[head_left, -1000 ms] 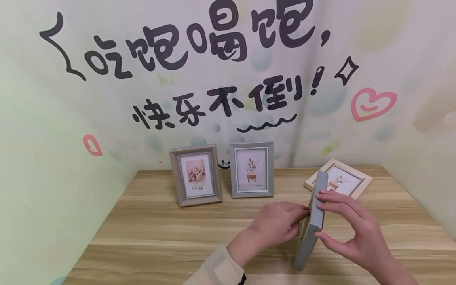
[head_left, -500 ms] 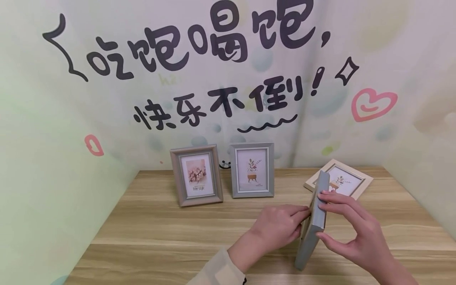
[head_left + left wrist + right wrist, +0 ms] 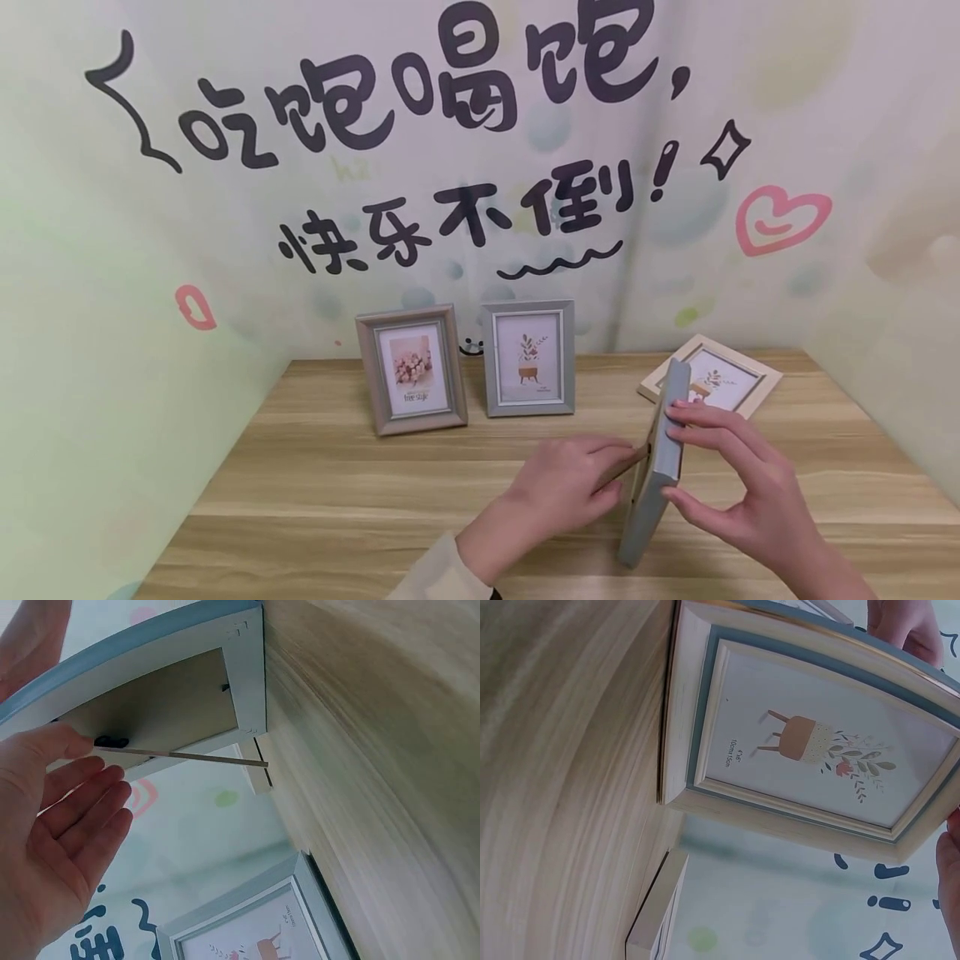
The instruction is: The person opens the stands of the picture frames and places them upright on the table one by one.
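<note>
A grey-blue picture frame [image 3: 651, 508] stands on its edge on the wooden table [image 3: 337, 492], its picture side turned right. My right hand [image 3: 675, 454] grips its upper edge between fingers and thumb. The right wrist view shows the frame's front [image 3: 810, 742] with a potted plant print. Behind the frame, my left hand [image 3: 611, 471] pinches the thin stand leg [image 3: 624, 467], which is swung away from the back. In the left wrist view the leg [image 3: 180, 756] juts out from the frame's back panel [image 3: 150, 705], with my thumb [image 3: 67, 741] on its end.
Two frames stand upright at the back by the wall, a taupe one [image 3: 411, 368] and a grey one [image 3: 528, 358]. A cream frame [image 3: 731, 379] lies flat at the back right, behind my right hand. Printed walls close in the table on three sides.
My left hand has drawn back a little to the left, and the stand leg now shows swung out from the frame's back. The right hand and frame have stayed put.
</note>
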A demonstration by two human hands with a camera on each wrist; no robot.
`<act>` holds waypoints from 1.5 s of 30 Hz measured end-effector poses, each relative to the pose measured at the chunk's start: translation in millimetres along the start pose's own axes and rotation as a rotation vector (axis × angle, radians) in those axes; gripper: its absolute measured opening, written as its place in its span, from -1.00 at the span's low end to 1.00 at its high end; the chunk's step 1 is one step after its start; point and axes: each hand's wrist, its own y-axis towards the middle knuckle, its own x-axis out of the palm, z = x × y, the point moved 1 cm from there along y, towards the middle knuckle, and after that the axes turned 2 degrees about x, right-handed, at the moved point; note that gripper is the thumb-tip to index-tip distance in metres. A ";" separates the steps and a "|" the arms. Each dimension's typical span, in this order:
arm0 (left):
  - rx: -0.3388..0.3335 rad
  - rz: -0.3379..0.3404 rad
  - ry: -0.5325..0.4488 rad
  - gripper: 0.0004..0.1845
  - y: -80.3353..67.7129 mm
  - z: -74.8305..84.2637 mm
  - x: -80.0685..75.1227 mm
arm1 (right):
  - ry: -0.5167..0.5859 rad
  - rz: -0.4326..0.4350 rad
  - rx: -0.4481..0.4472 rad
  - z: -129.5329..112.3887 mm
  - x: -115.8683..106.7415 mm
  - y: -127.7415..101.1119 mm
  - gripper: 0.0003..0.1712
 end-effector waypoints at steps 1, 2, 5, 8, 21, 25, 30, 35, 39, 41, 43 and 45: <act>-0.009 -0.005 -0.021 -0.58 -2.0 -0.7 -1.4 | -0.001 0.002 0.001 -1.7 0.3 1.9 -0.42; -0.019 -0.014 -0.042 -0.58 -4.1 -1.2 -3.0 | 0.001 0.004 0.000 -2.7 0.6 3.2 -0.42; -0.046 -0.038 -0.109 -0.57 -10.1 -2.1 -7.1 | 0.007 0.008 -0.003 -3.0 1.1 4.4 -0.42; -0.074 -0.069 -0.186 -0.58 -15.8 -2.4 -10.0 | 0.012 0.008 -0.001 0.7 0.9 1.7 -0.42; -0.148 -0.108 -0.487 -0.72 -28.8 1.8 -11.2 | 0.014 0.010 0.006 1.8 1.1 1.5 -0.42; -0.138 -0.150 -0.484 -0.75 -30.3 4.9 -7.6 | 0.011 0.017 0.003 -3.4 1.6 6.6 -0.42; -0.111 -0.167 -0.401 -0.78 -30.3 10.1 -3.0 | 0.014 0.017 0.002 -5.3 1.8 8.3 -0.42; -0.134 -0.197 -0.322 -0.82 -28.6 16.4 -0.7 | 0.011 0.015 0.001 -4.8 1.6 7.8 -0.42; -0.142 -0.209 -0.257 -0.85 -26.6 21.0 2.8 | 0.007 0.012 0.011 -5.0 1.2 6.9 -0.41; -0.140 -0.210 -0.233 -0.86 -26.0 23.3 4.8 | 0.006 0.011 0.015 -5.2 1.2 6.4 -0.41; -0.153 -0.228 -0.239 -0.86 -25.3 25.1 6.6 | 0.006 0.008 0.019 -5.6 1.4 6.0 -0.40; -0.177 -0.249 -0.262 -0.85 -24.8 26.6 7.9 | 0.006 0.007 0.022 -5.9 1.5 5.6 -0.40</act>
